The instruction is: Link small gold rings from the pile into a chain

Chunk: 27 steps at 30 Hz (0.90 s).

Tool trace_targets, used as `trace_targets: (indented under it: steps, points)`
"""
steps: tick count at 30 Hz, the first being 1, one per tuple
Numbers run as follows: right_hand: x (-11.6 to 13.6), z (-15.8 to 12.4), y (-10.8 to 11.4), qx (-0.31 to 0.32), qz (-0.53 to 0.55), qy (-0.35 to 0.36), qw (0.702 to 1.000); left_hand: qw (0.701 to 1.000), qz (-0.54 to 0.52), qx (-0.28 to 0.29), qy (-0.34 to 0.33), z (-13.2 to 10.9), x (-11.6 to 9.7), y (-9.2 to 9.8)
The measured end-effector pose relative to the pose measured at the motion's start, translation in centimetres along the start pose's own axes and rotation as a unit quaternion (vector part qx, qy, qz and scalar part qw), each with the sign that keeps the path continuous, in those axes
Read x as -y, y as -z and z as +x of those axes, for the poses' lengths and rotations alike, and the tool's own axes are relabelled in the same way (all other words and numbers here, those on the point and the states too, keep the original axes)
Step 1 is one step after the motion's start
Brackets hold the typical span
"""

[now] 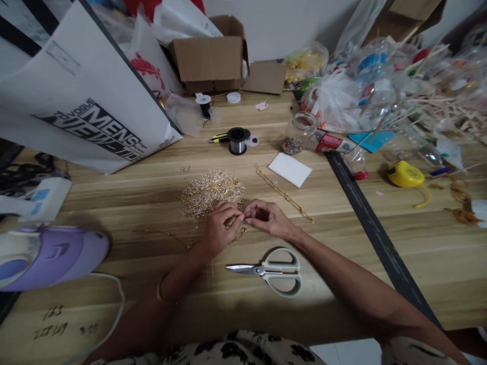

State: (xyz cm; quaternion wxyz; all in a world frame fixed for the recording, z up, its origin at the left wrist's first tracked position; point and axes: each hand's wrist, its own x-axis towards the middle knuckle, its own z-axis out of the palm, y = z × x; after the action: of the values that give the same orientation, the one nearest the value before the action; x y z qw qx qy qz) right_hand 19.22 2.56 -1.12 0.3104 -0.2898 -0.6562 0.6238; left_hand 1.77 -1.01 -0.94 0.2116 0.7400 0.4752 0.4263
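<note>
My left hand and my right hand meet fingertip to fingertip over the wooden table, both pinched closed. What sits between the fingers is too small to make out. A thin gold beaded chain hangs or lies just below my left hand, partly covered by it. Right behind the hands is a heap of small gold and clear beaded pieces. A second gold chain lies stretched out to the right. Scissors with pale handles rest in front of the hands, blades pointing left.
Behind the heap stand a wire spool and a bead jar. A folded white paper lies near the right chain. On the left are a purple appliance and a large bag; at right, a yellow tape measure.
</note>
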Motion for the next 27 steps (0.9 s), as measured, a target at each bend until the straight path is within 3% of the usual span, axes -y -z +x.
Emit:
trace_targets:
  steps: [15, 22, 27]
  points:
    - [-0.1, 0.1, 0.2, -0.017, 0.022, -0.014, 1.000, 0.999, 0.032, 0.016, 0.011, 0.4, 0.1, 1.0]
    - [-0.2, 0.1, 0.3, -0.031, 0.051, -0.041, 0.997, 0.987, 0.110, 0.119, 0.009, 0.6, 0.1, 2.2]
    - [-0.3, 0.1, 0.3, -0.036, 0.050, -0.048, 0.997, 0.968, 0.162, 0.187, -0.034, 0.5, -0.3, 2.7]
